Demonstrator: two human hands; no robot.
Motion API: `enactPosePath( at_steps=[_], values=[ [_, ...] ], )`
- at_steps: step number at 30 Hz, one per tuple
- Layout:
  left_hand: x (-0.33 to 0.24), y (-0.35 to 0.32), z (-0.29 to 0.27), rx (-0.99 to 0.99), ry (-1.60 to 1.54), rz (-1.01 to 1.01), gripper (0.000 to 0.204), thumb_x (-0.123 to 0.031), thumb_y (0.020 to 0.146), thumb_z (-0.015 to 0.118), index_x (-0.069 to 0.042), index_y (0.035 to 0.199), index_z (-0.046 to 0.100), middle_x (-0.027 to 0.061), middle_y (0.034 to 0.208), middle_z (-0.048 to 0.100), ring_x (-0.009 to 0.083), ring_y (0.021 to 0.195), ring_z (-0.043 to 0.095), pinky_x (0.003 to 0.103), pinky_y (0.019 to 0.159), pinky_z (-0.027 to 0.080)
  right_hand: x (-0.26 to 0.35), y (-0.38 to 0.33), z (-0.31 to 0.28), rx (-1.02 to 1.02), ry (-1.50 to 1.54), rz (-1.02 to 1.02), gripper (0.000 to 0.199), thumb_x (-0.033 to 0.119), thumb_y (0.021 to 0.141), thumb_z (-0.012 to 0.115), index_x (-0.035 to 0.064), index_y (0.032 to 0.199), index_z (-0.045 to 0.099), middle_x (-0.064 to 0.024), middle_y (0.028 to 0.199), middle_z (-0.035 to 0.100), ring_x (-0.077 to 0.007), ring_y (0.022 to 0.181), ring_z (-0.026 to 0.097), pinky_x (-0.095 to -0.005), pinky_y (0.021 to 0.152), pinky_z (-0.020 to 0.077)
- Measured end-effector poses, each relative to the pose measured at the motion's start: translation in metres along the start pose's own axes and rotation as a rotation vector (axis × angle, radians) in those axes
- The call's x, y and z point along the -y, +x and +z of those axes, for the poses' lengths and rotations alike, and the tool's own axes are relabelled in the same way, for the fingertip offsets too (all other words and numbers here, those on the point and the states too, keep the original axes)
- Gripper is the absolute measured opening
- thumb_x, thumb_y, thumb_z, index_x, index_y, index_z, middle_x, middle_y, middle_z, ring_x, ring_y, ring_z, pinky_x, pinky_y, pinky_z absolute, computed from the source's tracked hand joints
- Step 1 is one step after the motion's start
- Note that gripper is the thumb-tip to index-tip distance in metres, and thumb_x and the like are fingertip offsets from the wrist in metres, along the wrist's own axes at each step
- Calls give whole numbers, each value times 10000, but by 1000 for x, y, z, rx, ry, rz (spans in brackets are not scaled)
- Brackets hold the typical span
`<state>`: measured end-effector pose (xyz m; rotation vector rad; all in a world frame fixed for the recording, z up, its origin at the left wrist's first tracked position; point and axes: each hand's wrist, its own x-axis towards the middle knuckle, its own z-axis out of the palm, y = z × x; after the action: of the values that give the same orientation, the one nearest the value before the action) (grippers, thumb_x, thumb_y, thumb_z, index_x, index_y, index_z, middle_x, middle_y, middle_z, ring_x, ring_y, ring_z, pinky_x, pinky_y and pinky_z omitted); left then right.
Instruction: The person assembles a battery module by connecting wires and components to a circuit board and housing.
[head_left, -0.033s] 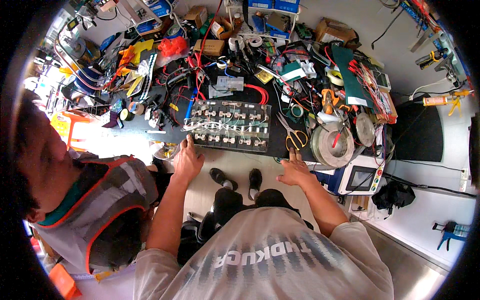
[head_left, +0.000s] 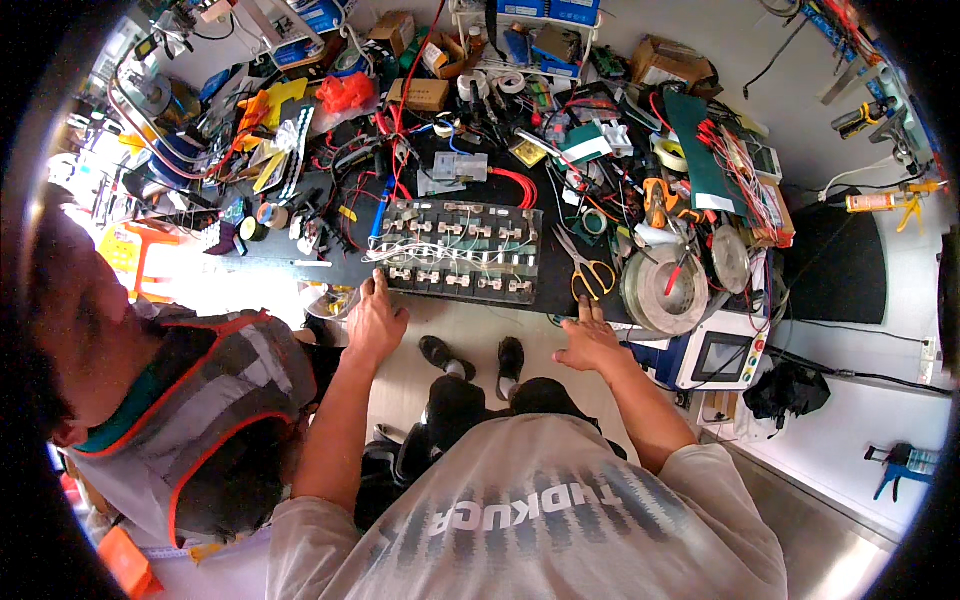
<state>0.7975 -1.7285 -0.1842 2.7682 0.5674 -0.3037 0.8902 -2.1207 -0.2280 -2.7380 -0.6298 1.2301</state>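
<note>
"Where's the wired board (head_left: 460,262)?"
"Twelve o'clock on the desk (head_left: 553,290). Left hand (head_left: 375,328) at its eight o'clock corner, thumb spread from the fingers."
"Right hand (head_left: 592,346)?"
"Four o'clock of the board, thumb spread too, fingertips just beside the scissors (head_left: 579,260)."

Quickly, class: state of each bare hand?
Left hand: open, empty, near the dark rectangular connector board.
Right hand: open, empty, near yellow-handled metal scissors.

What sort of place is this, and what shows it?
Probably an electronics or wiring workshop: a board of metal fittings strung with white wires, yellow-handled scissors and a coil of red wire all lie on a crowded workbench.
</note>
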Motion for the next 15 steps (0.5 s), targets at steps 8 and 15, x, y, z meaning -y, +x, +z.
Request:
enactPosePath(
  at_steps=[8,15],
  values=[
    [1,-2,1,-3,26,-13,928,-257,865,769,65,1605,311,286,1535,479,463,1192,664,511,979,561,0,1,-2,17,6,10,854,561,853,773,130,1552,535,-313,1751,44,-491,1625,67,-554,1268,274],
    [6,-1,6,-25,1,7,922,-257,862,769,62,1605,326,283,1486,516,457,1168,673,511,950,572,9,-4,-19,0,44,36,746,516,908,745,123,1516,564,-240,1705,271,-415,1558,308,-515,1207,384]
  ],
)
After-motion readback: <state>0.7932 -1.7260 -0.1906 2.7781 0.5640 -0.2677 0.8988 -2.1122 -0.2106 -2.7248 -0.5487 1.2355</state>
